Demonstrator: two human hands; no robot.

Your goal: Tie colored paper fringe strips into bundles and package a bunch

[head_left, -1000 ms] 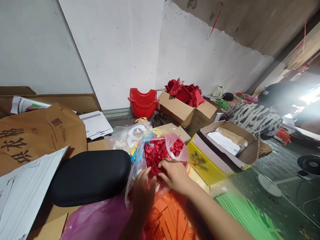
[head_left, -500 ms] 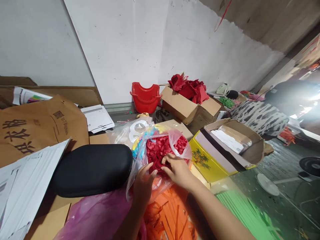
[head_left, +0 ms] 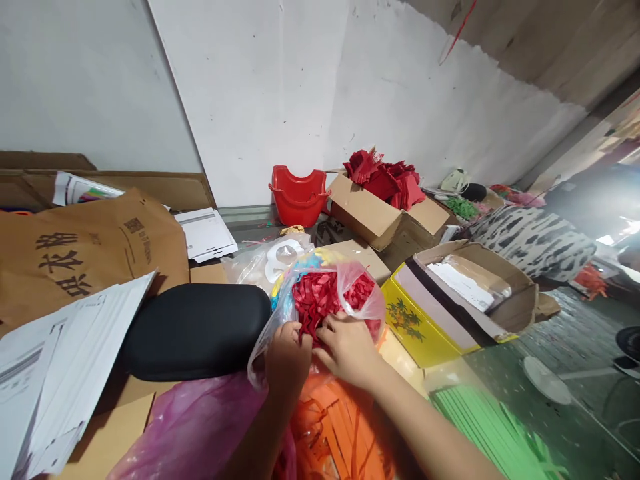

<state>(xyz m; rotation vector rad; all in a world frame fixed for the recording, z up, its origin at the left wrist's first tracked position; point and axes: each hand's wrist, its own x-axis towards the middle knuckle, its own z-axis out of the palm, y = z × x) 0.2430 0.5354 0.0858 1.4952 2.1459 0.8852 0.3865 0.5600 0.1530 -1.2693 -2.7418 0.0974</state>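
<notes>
A clear plastic bag (head_left: 367, 308) stands open in front of me with a heap of red crinkled strips (head_left: 316, 293) inside. At its near edge, my left hand (head_left: 289, 357) is closed, fingers curled against the thumb on the red strips. Close beside it, my right hand (head_left: 347, 347) is also closed on the strips, its fingertips partly hidden among them. Orange strips (head_left: 340, 427) lie below the hands, next to a purple plastic bag (head_left: 200, 427). Blue and yellow pieces (head_left: 285, 300) show at the bag's far left side.
To the left are a black case (head_left: 197, 331), white printed sheets (head_left: 65, 380) and a brown bag (head_left: 100, 247). Behind stand a red bin (head_left: 299, 197) and a carton (head_left: 367, 210) of red pieces. On the right are a yellow box (head_left: 420, 320) and green strips (head_left: 493, 427).
My fingers were spread more loosely over the red strips; now both hands have curled closed at the bag's near edge. The whole view has shifted slightly.
</notes>
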